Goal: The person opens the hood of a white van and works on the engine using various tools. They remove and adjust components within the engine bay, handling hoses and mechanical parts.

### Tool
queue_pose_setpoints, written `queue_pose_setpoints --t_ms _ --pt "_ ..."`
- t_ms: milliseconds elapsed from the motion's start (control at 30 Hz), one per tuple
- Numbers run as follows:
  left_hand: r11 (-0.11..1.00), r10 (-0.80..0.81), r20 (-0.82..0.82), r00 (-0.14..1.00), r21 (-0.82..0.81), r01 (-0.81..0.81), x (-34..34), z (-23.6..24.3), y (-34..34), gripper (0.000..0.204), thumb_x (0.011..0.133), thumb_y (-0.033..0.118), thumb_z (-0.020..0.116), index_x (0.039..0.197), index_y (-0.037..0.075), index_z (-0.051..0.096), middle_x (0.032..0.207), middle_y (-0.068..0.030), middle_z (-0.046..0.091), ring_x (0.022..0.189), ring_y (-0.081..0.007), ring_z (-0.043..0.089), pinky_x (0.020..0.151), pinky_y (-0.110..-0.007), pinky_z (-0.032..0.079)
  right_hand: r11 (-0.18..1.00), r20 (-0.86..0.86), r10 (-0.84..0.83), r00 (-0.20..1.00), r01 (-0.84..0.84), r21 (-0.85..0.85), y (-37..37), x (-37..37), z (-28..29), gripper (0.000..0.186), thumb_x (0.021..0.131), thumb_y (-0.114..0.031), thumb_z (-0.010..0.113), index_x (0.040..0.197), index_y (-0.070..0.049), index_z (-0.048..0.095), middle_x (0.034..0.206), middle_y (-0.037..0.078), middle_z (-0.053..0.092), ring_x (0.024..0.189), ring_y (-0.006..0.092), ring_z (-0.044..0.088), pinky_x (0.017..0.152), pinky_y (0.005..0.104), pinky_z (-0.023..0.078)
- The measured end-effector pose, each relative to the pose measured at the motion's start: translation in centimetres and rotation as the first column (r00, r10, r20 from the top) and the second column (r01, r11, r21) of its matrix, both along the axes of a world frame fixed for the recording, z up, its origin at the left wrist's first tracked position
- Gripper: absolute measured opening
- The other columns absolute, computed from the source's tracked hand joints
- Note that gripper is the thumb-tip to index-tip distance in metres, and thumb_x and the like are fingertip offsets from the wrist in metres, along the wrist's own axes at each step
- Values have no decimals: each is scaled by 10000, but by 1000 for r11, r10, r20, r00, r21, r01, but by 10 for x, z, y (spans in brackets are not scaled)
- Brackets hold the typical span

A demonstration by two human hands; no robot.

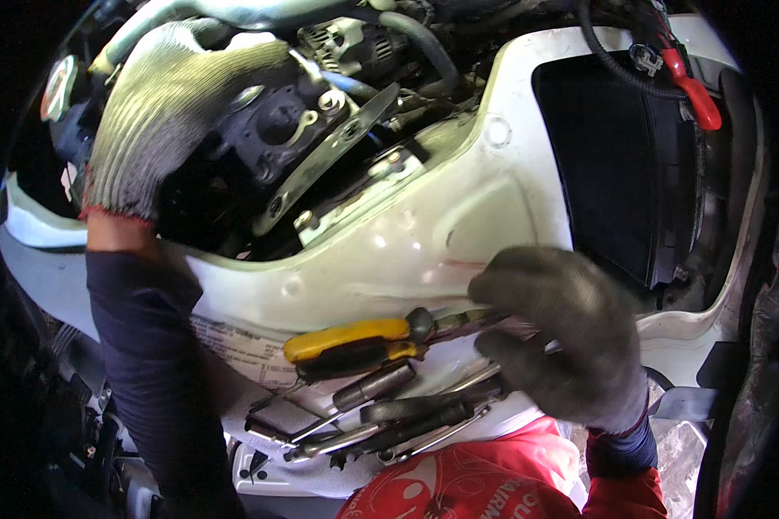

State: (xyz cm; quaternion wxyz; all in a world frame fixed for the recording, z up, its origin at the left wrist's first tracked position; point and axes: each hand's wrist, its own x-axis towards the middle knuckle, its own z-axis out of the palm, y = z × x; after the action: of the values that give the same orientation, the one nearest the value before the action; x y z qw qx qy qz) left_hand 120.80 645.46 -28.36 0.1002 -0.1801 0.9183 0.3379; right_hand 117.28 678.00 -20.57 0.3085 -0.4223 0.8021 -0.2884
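Observation:
My left hand (182, 95), in a pale ribbed knit glove, reaches into the engine opening. Its fingertips are hidden among the hoses and metal parts, so its grip does not show. A dark metal bracket strip (329, 160) slants to its right. Over the white body panel, my right hand (571, 329) wears a dark, soiled glove. Its thumb and forefinger are apart, near the jaw end of pliers with yellow and black handles (350, 342). Below the pliers lie a socket tool (374, 385), a thin wrench (446, 432) and several other hand tools.
A white panel edge (389, 277) frames the engine opening. At the right is a dark rectangular opening (614, 164), with a red-sleeved cable end (697, 95) hanging at its upper corner. A printed label (251, 350) sits left of the tools. A pale hose (260, 10) crosses the top.

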Motion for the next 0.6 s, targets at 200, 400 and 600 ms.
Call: queue_pose_setpoints --t_ms 200,400,600 --pt "1000 28 -219 975 -2 -29 5 -2 0 360 883 301 745 1058 -12 779 949 -123 768 841 -182 702 768 -337 535 980 -1 162 987 -160 121 -17 19 3 612 713 -205 849 1271 -36 661 1215 170 681 1057 369 690 908 462 533" --pt "944 -251 -199 947 -268 194 3 -16 -14 474 911 437 750 1078 -4 789 859 -123 761 749 -191 691 719 -357 535 922 -329 367 870 -292 256 -67 57 1 486 837 -283 782 1278 -116 668 1077 105 670 938 257 698 780 394 565" --pt "952 -167 -139 976 -280 123 4 -19 -12 189 954 362 697 1097 311 809 854 -77 752 738 -237 733 678 -390 575 876 -389 477 788 -393 279 -93 66 8 250 902 -217 688 1125 -106 717 1010 86 660 849 226 686 650 376 552"
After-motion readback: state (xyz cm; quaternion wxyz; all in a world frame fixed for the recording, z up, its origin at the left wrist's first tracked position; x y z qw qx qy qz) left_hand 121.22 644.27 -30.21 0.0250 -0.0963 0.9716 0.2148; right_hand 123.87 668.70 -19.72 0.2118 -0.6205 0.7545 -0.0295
